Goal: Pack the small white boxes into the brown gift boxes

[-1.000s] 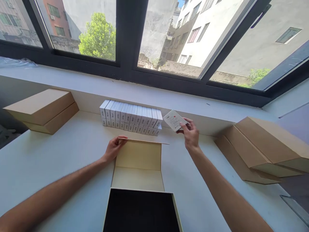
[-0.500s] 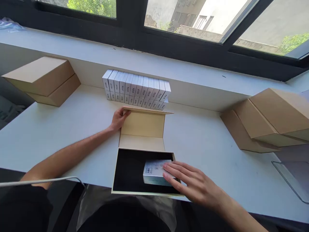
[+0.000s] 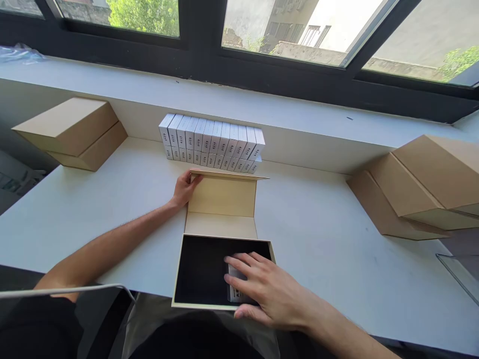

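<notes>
A hinged-lid gift box (image 3: 178, 279) with a black inside stands open at the table's front edge. Its cream lid (image 3: 224, 197) is folded back away from me. My left hand (image 3: 184, 188) pinches the lid's far left corner. Inside the box, towards its right end, lies a small white carton (image 3: 235, 285) with dark print. My right hand (image 3: 271, 294) rests over that carton with the fingers spread, covering most of it. The right thumb lies by the box's front rim.
Along the back wall, several white cartons (image 3: 211, 142) stand in two stacked rows. Brown boxes are piled at the left (image 3: 80, 132) and at the right (image 3: 415, 189). A white cable (image 3: 75, 289) crosses the lower left. The window sill (image 3: 262, 104) runs behind the table.
The small carton has turned and sits lower in the gift box. My right hand has moved left and spread over it. My left hand keeps its hold on the lid.
</notes>
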`<state>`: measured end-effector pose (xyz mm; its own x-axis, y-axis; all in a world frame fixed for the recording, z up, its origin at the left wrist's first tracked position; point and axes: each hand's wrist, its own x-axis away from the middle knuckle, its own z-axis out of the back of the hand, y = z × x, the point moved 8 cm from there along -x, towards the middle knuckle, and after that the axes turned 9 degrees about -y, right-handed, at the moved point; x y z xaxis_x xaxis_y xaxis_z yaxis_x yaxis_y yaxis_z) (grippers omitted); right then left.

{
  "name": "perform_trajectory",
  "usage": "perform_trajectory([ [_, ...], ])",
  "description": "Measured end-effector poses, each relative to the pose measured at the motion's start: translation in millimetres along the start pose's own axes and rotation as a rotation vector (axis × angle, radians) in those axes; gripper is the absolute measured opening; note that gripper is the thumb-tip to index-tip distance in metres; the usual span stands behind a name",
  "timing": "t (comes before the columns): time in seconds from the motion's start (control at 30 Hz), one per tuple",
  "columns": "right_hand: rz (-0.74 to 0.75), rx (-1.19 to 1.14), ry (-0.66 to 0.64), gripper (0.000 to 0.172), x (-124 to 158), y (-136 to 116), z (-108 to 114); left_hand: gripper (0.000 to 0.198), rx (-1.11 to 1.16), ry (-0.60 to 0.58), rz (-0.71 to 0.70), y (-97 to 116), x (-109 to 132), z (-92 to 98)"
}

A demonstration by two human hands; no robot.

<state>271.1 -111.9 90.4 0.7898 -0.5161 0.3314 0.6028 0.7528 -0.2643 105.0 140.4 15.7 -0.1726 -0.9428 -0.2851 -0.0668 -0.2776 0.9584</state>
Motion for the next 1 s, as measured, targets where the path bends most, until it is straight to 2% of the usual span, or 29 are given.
perform_trajectory([
  [0.13,0.041,0.02,0.08,0.068,5.6,0.1,6.0,0.039,-0.018,0.0,0.013,1.0,-0.3,-2.1],
  [0.2,0.12,0.07,0.212,0.068,16.3,3.5,22.9,0.039,-0.03,0.007,0.018,1.9,-1.3,-2.7],
  [0.23,0.148,0.08,0.32,0.064,23.1,9.8,37.2,0.038,-0.032,0.006,0.019,1.9,-1.9,-3.2],
  [0.3,0.095,0.03,0.633,0.046,38.7,40.7,76.2,0.038,-0.034,0.004,0.017,1.4,-2.8,-4.0],
  [0.33,-0.007,-0.026,0.804,0.038,46.4,66.6,96.0,0.038,-0.037,0.001,0.015,0.9,-2.9,-4.3],
  [0.4,-0.321,-0.173,1.054,0.03,54.7,131.8,123.0,0.039,-0.046,-0.001,0.009,-0.2,-2.4,-4.7],
  [0.43,-0.481,-0.237,1.07,0.03,50.4,165.0,128.3,0.039,-0.052,-0.001,0.007,-0.8,-1.9,-4.8],
  [0.47,-0.593,-0.308,1.01,0.031,39.1,196.2,129.1,0.04,-0.056,0.0,0.009,-1.4,-1.4,-4.9],
  [0.57,-0.685,-0.377,0.916,0.051,4.0,263.2,126.8,0.041,-0.057,-0.003,0.027,-2.9,-0.3,-6.2],
  [0.63,-0.714,-0.404,0.892,0.054,-12.9,292.4,117.3,0.041,-0.051,-0.006,0.034,-2.4,-0.5,-7.6],
  [0.7,-0.734,-0.43,0.886,0.055,-21.8,309.6,104.7,0.041,-0.037,-0.009,0.037,-1.5,-1.3,-8.9],
  [0.8,-0.755,-0.465,0.912,0.057,-20.0,320.8,88.3,0.042,-0.024,-0.009,0.041,-1.5,-2.3,-9.5],
  [1.0,-0.806,-0.653,1.073,0.046,22.2,331.7,69.4,0.041,-0.028,-0.022,0.049,-6.1,-1.5,-8.9],
])
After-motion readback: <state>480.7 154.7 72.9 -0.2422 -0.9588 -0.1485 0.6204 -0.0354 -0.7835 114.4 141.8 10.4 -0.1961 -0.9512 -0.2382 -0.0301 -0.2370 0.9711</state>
